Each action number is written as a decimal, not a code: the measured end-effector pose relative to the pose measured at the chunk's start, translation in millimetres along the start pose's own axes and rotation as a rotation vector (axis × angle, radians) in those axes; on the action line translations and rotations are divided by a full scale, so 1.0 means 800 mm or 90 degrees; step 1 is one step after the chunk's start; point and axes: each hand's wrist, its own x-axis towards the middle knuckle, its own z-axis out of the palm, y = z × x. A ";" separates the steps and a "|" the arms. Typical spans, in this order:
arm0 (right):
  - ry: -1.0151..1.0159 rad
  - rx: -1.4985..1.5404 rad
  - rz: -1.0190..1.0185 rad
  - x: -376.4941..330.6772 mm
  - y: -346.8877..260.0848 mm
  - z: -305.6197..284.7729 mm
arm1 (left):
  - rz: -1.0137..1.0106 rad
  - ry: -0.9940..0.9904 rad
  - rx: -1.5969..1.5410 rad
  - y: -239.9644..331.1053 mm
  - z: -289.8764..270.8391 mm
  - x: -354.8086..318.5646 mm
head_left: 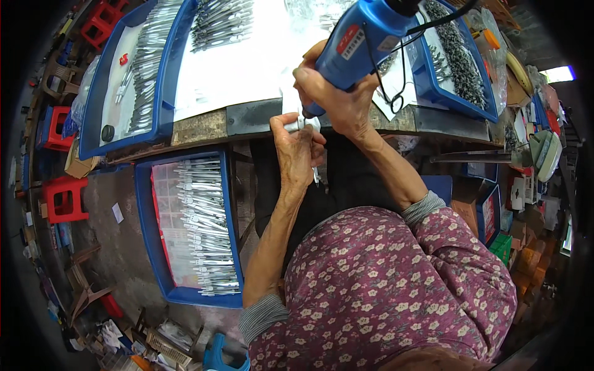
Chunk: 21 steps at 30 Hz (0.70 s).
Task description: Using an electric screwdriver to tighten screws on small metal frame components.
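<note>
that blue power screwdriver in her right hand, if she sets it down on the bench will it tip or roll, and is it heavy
The blue power screwdriver looks bulky beside the right hand gripping it, so probably fairly heavy. Its rounded, top-heavy body would likely topple if stood on its narrow tip. The black cable hanging from it may drag it sideways.

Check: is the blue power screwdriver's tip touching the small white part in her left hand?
Touching. The head view shows the blue screwdriver, gripped by the right hand, with its tip on the white part pinched in the left hand.
</note>
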 end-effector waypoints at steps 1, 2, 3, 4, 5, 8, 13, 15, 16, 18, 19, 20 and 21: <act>-0.012 0.033 0.012 0.002 0.001 -0.001 | -0.007 0.001 0.010 0.001 -0.001 0.002; -0.011 0.034 0.007 0.003 0.001 0.000 | -0.014 0.002 0.021 0.002 -0.001 0.004; -0.010 0.001 0.010 0.003 0.002 0.000 | -0.009 0.000 0.022 0.002 -0.001 0.004; -0.010 -0.032 0.016 0.004 0.001 0.002 | -0.014 0.004 0.014 0.001 0.000 0.003; -0.010 -0.032 0.013 0.005 -0.002 0.003 | -0.021 0.009 0.005 -0.002 0.000 0.003; -0.052 -0.075 0.039 0.012 -0.009 0.006 | 0.006 -0.007 -0.007 -0.007 -0.001 0.003; 0.001 -0.066 0.037 0.005 -0.006 0.008 | 0.014 -0.001 -0.005 -0.003 0.004 0.001; 0.009 0.045 0.126 0.008 -0.013 0.008 | -0.004 0.003 -0.004 -0.006 0.000 0.003; 0.012 0.052 0.143 0.007 -0.013 0.008 | 0.000 0.000 -0.012 -0.008 0.000 0.002; -0.010 0.044 0.134 0.011 -0.016 0.005 | 0.008 0.002 -0.018 -0.008 0.002 0.002; -0.031 0.036 0.126 0.013 -0.018 0.004 | 0.016 0.004 -0.023 -0.008 0.002 0.002; -0.031 0.058 0.119 0.013 -0.021 0.004 | 0.016 0.005 -0.024 -0.009 0.002 0.001; -0.031 0.058 0.120 0.012 -0.021 0.005 | 0.024 -0.002 -0.026 -0.010 0.001 0.001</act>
